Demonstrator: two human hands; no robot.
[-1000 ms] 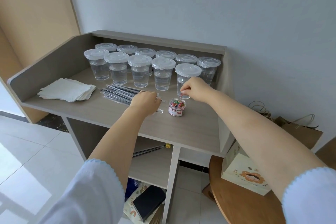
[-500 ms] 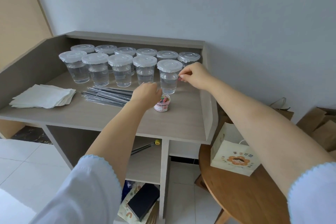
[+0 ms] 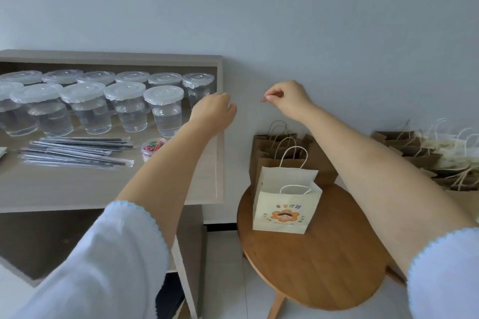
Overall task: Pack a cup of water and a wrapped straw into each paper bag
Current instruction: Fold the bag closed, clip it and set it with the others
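Note:
Several lidded clear cups of water point(image 3: 166, 111) stand in two rows on the grey desk point(image 3: 77, 189). In front of them lie several wrapped black straws point(image 3: 75, 150). A white paper bag point(image 3: 285, 204) with a flower cartoon stands upright on the round wooden table point(image 3: 324, 267). My right hand point(image 3: 290, 101) hovers high above that bag and pinches a small red paper clip point(image 3: 263, 100). My left hand point(image 3: 212, 111) hangs in the air over the desk's right edge, fingers loosely curled, with nothing seen in it.
A small tub of coloured paper clips point(image 3: 151, 147) sits right of the straws. Brown paper bags point(image 3: 277, 147) stand behind the white one against the wall. A heap of flat bags point(image 3: 427, 153) lies at the far right. The desk has a raised right side panel.
My right hand lifted a red clip from the tub and carried it right, over the bag. My left hand rose off the desk and moved right. The view swung right.

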